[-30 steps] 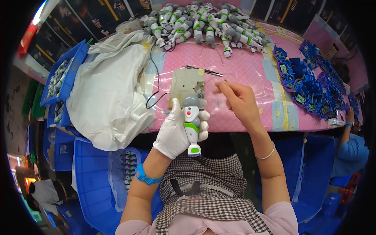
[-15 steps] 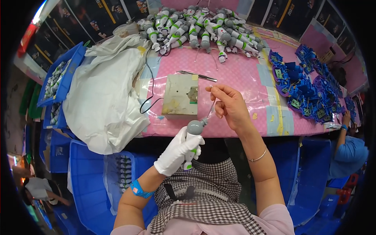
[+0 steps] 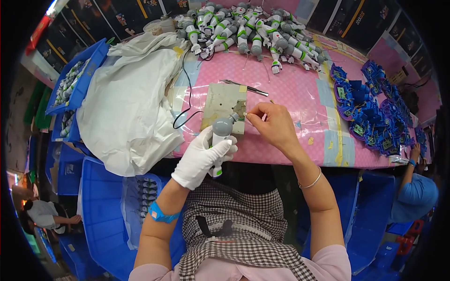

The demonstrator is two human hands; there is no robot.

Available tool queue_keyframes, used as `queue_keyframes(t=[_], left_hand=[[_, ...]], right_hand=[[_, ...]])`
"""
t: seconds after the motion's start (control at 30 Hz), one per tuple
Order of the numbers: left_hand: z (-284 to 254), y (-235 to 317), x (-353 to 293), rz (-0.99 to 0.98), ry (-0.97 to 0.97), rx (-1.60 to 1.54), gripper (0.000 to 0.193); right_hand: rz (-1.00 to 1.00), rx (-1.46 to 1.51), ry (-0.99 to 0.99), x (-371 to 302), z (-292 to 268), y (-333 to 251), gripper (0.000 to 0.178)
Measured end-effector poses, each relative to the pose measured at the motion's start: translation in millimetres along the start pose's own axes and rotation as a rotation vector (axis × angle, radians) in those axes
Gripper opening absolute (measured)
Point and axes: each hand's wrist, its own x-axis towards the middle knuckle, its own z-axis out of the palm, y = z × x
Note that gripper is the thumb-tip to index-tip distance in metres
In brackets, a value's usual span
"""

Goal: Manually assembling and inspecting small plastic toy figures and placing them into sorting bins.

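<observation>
My left hand (image 3: 199,157), in a white glove, is wrapped round a toy arm (image 3: 222,127) in white, grey and green. Its round grey shoulder joint points up, over the near edge of a grey metal box (image 3: 216,99). Bare, my right hand (image 3: 275,122) has thumb and forefinger pinched together just right of the box's small metal fitting (image 3: 241,107). What the pinch holds is tiny; it looks like the end of the thin wire from the toy arm, though this is hard to make out. Behind the box lie dark tweezers (image 3: 248,88).
Many similar toy arms (image 3: 253,28) are heaped at the back. Blue and purple parts with circuit boards (image 3: 379,112) cover the right side. White sheeting (image 3: 126,107) lies left, beside a blue crate (image 3: 97,58). A blue bin (image 3: 101,210) stands below. A co-worker's arm (image 3: 408,166) shows far right.
My left hand has brought the toy arm up and left, against the box. My right hand has come down to the box's fitting, fingers pinched. The view has shifted slightly.
</observation>
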Motion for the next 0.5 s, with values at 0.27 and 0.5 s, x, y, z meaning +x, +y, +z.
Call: queue_keyframes(t=[0.27, 0.5], left_hand=[[-6, 9, 11, -0.110, -0.139, -0.062, 0.040], [-5, 6, 15, -0.111, -0.127, -0.143, 0.035]], right_hand=[[0.256, 0.184, -0.494, 35, -25, -6, 0.014], [0.337, 0.244, -0.599, 44, -28, -4, 0.012]])
